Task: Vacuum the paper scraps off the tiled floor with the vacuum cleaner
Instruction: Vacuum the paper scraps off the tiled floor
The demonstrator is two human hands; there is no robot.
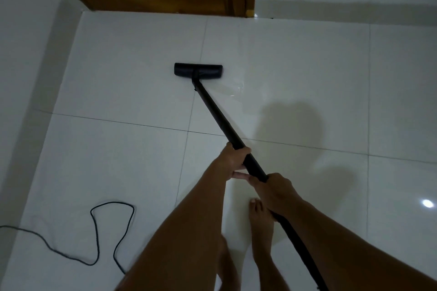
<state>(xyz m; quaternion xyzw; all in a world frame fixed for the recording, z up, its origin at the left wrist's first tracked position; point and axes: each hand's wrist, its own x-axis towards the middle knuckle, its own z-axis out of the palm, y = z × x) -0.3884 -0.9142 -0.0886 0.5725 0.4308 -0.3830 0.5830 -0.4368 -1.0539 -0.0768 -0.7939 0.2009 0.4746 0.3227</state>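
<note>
Vacuum cleaner point(198, 70) head flat on the tiled floor point(118, 66).
Left hand point(233, 160) and right hand point(276, 190) grip the tube point(217, 116); no paper scraps visible, so little seems left.

No writing, brand, number or sign can be read. The wand point(214, 111) ahead of the fingers point(243, 151) of the left hand point(233, 160), and the head point(198, 70) at its far end, look plain black in the dim light.
</note>
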